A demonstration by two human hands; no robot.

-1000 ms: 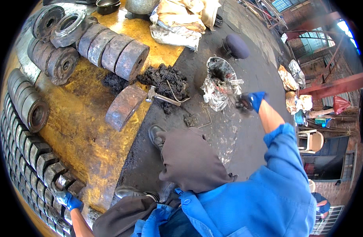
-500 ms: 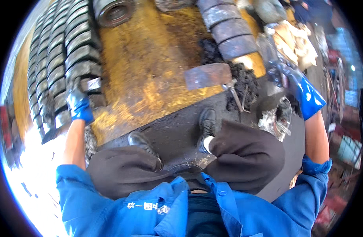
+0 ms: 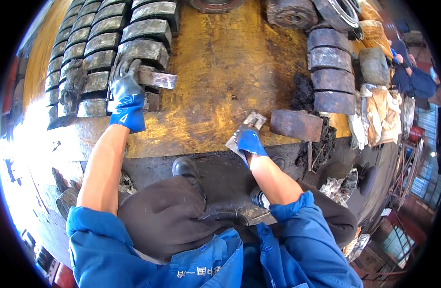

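My left hand (image 3: 127, 91), in a blue and grey glove, is at the near end of the rows of thick curved dark segments (image 3: 143, 52). Its fingers are closed round a flat metal blade (image 3: 158, 79), whose bare end points right; the grip is partly hidden. My right hand (image 3: 250, 139), gloved alike, hangs over the near edge of the yellow-stained bench (image 3: 206, 96). From its closed fingers sticks a light grey flat piece (image 3: 255, 120), its kind unclear. Just right of that hand lies a single curved segment (image 3: 296, 126).
More curved segments (image 3: 332, 79) stand in a row at the right, beside black clumped matter (image 3: 304, 93). Crumpled packaging (image 3: 381, 115) lies beyond. A bent metal rod (image 3: 310, 156) is near the bench edge. Round metal parts (image 3: 292, 13) sit at the back. Another person (image 3: 415, 79) is far right.
My right hand has come from the packaging at the right to the bench's near middle, now with the grey piece. My left hand stays at the segment rows. The view has shifted.
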